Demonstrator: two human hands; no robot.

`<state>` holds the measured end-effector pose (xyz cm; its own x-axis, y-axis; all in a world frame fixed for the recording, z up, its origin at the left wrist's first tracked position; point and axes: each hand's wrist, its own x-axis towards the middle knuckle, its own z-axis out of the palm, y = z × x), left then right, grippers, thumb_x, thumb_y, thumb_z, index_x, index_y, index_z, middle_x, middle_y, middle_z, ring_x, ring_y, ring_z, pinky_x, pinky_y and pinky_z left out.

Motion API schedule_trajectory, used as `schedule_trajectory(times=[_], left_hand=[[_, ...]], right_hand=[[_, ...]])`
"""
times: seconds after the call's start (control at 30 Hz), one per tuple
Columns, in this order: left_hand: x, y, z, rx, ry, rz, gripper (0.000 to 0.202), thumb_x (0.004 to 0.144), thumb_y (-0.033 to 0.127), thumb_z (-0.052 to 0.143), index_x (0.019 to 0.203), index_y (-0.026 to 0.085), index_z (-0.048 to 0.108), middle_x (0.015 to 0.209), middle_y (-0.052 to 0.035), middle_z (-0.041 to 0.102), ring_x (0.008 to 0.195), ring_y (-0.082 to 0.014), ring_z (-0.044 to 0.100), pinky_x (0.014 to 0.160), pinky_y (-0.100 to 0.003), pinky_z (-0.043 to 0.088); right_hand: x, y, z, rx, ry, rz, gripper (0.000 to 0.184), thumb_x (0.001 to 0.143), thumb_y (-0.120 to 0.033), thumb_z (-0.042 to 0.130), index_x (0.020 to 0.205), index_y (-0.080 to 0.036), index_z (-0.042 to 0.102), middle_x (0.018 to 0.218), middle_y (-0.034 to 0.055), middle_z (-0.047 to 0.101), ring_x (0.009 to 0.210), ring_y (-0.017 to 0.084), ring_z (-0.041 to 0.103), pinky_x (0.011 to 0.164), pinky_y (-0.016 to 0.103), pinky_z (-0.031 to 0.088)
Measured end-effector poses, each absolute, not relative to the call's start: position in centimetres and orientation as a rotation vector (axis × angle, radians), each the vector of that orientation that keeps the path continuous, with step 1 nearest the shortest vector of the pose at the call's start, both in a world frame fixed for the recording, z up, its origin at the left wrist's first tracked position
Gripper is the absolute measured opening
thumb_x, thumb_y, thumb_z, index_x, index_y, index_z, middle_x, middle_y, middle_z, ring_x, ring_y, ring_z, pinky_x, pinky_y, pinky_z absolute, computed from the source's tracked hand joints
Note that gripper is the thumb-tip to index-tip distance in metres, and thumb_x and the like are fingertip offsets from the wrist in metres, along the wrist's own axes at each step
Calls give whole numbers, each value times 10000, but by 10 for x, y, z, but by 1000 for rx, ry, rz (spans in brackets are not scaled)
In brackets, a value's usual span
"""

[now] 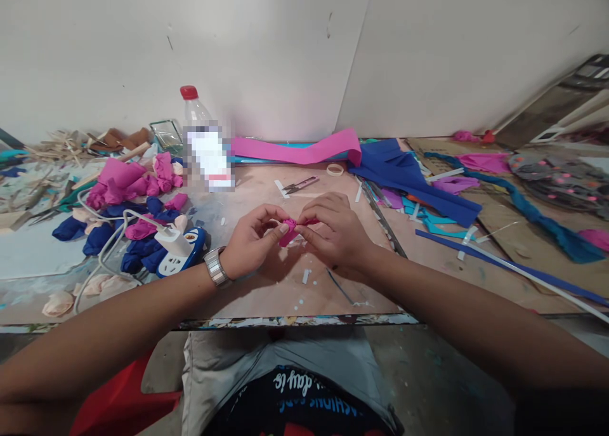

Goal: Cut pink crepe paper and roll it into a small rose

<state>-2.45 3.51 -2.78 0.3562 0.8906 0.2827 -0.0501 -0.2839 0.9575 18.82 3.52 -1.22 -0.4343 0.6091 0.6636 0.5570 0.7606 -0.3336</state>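
Observation:
Between my two hands is a small piece of magenta crepe paper [287,238], bunched at the top with a flap hanging down. My left hand [257,239], with a metal watch [217,268] at the wrist, pinches its left side between thumb and fingers. From the right, my right hand [333,230] pinches the other edge of the paper. Just beyond the hands lie thread snips [301,184] and a roll of tape [335,169]. A long strip of pink crepe paper [304,151] stretches along the back of the table.
Pink, blue and cream paper bundles [137,201] crowd the left, beside a power strip [183,252] with a white cable. A bottle [195,109] stands behind a lit phone [209,157]. Dark blue crepe paper [409,176] and a thin white rod [528,277] lie to the right.

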Motion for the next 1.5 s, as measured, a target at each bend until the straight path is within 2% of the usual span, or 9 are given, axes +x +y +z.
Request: schedule_trajectory(times=[0.3,0.43,0.63,0.87,1.1,1.37,1.5], left_hand=[[-25,35,-26,1645,778,1097,290,861,363,774,1049,161,684,1045,-92,731,912,-175,678,862,-323,555],[-26,36,-28,1597,760,1099,273,906,367,728,1087,169,673,1058,-83,730,928,-169,684,871,-317,559],[-25,36,-29,1546,764,1108,256,917,361,715,1092,178,672,1083,-80,738,952,-172,695,885,-315,555],[-24,37,-27,1536,709,1080,245,908,349,725,1070,169,689,1039,-87,766,928,-174,720,888,-334,581],[-25,36,-25,1629,738,1101,223,918,350,708,1077,196,733,1124,-90,741,1037,-198,694,942,-363,569],[-25,35,-22,1677,799,1055,285,897,346,732,1119,168,732,1115,-109,744,976,-203,692,918,-373,566],[-26,36,-26,1659,758,1082,255,928,346,696,1118,177,718,1155,-103,730,1064,-214,682,978,-379,546]], right_hand=[[187,33,-11,-887,-2124,88,188,959,-390,663,872,-224,654,874,17,713,892,216,638,919,425,345],[188,32,-10,-878,-2116,108,193,944,-406,679,878,-225,658,876,15,720,899,221,641,926,428,344],[189,33,-9,-883,-2127,87,91,926,-323,676,910,-233,675,922,21,734,926,226,635,933,432,345],[189,33,-9,-890,-2105,83,140,937,-353,680,866,-234,666,873,19,723,882,220,640,919,433,364],[189,32,-9,-902,-2107,102,138,939,-359,687,872,-239,677,889,15,732,899,221,641,940,436,364],[187,34,-9,-880,-2100,73,188,959,-396,679,865,-233,690,870,15,735,873,212,644,913,425,369],[188,35,-11,-891,-2099,81,182,951,-407,692,885,-237,696,879,21,746,893,221,654,914,427,379]])
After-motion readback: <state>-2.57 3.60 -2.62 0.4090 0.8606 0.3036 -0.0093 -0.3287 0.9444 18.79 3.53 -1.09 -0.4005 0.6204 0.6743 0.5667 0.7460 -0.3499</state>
